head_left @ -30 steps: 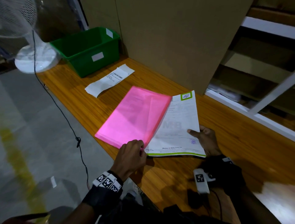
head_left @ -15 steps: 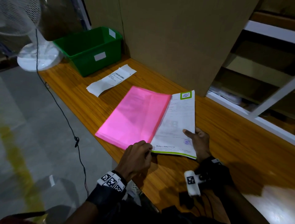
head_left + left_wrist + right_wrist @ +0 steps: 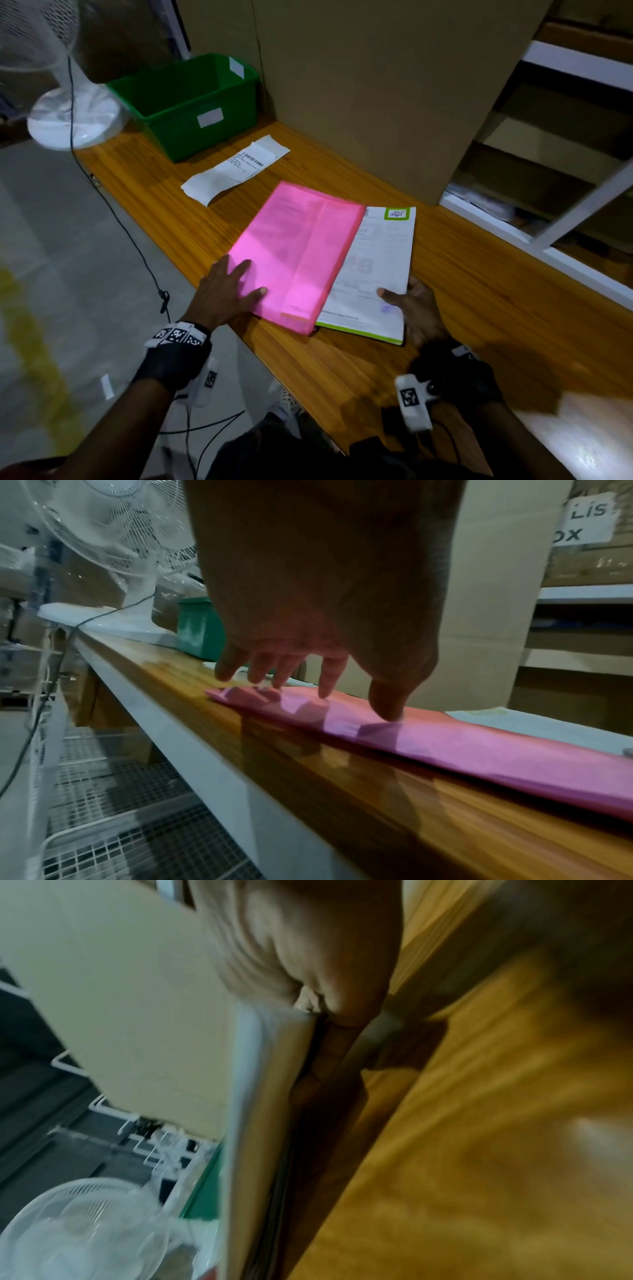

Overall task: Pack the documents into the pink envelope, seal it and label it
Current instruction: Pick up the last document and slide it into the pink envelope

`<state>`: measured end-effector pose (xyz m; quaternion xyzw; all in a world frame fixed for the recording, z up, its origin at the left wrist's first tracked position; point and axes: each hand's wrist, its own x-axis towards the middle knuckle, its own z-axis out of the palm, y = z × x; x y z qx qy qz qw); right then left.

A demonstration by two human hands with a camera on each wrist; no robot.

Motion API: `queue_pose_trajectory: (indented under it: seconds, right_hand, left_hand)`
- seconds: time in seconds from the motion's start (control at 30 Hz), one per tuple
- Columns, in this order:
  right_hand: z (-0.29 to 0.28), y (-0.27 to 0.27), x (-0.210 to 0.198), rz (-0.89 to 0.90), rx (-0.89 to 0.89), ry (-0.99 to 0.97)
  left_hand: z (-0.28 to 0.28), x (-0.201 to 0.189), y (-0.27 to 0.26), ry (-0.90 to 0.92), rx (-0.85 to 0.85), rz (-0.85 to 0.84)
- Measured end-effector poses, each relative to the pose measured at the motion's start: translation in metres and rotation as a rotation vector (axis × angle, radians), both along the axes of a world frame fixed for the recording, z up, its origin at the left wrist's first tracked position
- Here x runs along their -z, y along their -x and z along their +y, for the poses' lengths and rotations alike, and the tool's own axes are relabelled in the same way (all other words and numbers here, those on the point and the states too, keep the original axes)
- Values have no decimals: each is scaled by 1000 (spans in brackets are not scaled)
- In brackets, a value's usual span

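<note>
A left hand (image 3: 308, 593) reaches down with fingers (image 3: 330, 677) spread and straight, fingertips touching a pink envelope (image 3: 445, 739) that lies flat along the near edge of a wooden surface (image 3: 342, 772). White paper (image 3: 534, 723) shows just beyond the envelope at right. At far left a white pedestal fan (image 3: 113, 534) stands on the surface, its cord (image 3: 34, 718) trailing down, beside a green bin (image 3: 198, 631). A tall cardboard box (image 3: 496, 588) rises behind the hand, and wire mesh shelving (image 3: 120, 804) lies below.
</note>
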<state>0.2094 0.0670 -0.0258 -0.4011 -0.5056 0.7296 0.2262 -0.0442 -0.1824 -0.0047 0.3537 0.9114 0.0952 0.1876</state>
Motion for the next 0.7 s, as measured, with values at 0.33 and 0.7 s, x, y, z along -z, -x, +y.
queue_pose_trajectory:
  seconds: [0.33,0.7]
  right_hand:
    - [-20,32,-16,-57,-170,-19]
    - [-23,54,-18,-111,-40,-61]
  left_hand:
    - [8,-1,25,-28,3,44]
    - [22,-9,44,-158,13,36]
